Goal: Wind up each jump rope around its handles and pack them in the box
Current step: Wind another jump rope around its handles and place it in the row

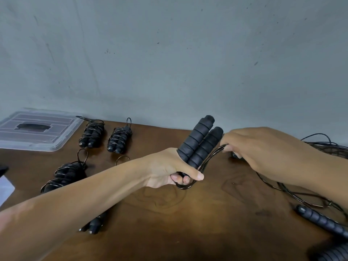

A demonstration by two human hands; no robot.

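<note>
Now the two black foam handles [199,143] of a jump rope stand side by side, tilted up to the right above the tabletop [207,213], gripped at their lower ends by the left hand [169,171]. Its cord [208,160] loops under that fist and runs up to the right hand [250,147], whose fingers pinch it. Four wound ropes [119,137] lie left, near a clear plastic box lid [37,129]. Loose cord [301,196] and another handle [322,221] lie right.
</note>
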